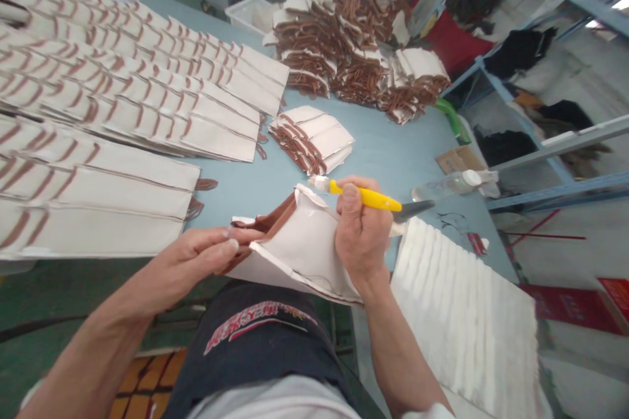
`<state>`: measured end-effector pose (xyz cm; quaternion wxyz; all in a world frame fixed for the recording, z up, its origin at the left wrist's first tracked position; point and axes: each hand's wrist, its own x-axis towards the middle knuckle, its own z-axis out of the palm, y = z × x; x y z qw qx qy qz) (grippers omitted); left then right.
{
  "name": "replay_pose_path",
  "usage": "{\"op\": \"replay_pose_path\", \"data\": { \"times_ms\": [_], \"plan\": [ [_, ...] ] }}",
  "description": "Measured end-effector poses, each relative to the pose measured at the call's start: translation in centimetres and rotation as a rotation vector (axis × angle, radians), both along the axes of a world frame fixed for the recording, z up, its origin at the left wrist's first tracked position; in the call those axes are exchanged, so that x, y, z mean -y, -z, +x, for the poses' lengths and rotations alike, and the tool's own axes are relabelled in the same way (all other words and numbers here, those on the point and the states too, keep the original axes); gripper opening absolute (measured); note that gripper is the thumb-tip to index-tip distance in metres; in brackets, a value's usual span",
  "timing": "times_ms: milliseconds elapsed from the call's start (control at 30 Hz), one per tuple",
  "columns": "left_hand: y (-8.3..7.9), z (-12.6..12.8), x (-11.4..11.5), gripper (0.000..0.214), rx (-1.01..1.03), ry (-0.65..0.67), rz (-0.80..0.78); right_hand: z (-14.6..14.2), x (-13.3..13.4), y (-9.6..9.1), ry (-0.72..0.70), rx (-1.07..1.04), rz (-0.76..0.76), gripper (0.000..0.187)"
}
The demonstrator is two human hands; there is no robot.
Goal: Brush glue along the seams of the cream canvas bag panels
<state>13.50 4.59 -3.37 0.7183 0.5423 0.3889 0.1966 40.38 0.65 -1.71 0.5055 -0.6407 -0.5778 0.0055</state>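
Note:
In my right hand (362,229) is a yellow-handled brush (376,199), its whitish, smeared tip pointing left and a dark flat end sticking out to the right. The side of that hand rests against a bag-like piece (314,232), pale outside and brown inside, which stands tilted at the table's front edge. My left hand (209,250) is closed on the brown edge of this piece, thumb on top; part of its fingers is hidden by the fold. The brush tip is just above the upper corner of the piece.
Overlapping pale panels with brown strips (147,85) cover the left of the blue table (388,144). A small stack of folded pieces (314,136) lies ahead, bigger piles (344,39) behind. At right are a clear bottle (447,184), white padded strips (462,301) and a shelf rack (521,137).

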Motion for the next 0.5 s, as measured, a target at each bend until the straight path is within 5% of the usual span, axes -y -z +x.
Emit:
{"op": "replay_pose_path", "data": {
  "times_ms": [233,367,500],
  "plan": [
    [-1.0,1.9,1.3,0.027,-0.070,0.195,0.347,-0.1,-1.3,1.4,0.011,-0.035,-0.072,0.043],
    [-1.8,2.6,1.7,0.026,-0.052,0.182,0.480,-0.6,-1.4,2.0,-0.041,-0.068,-0.048,0.042],
    [-1.3,1.8,1.8,0.024,-0.129,0.103,0.596,-0.8,1.4,0.1,-0.101,-0.171,0.135,0.033]
  ]
}}
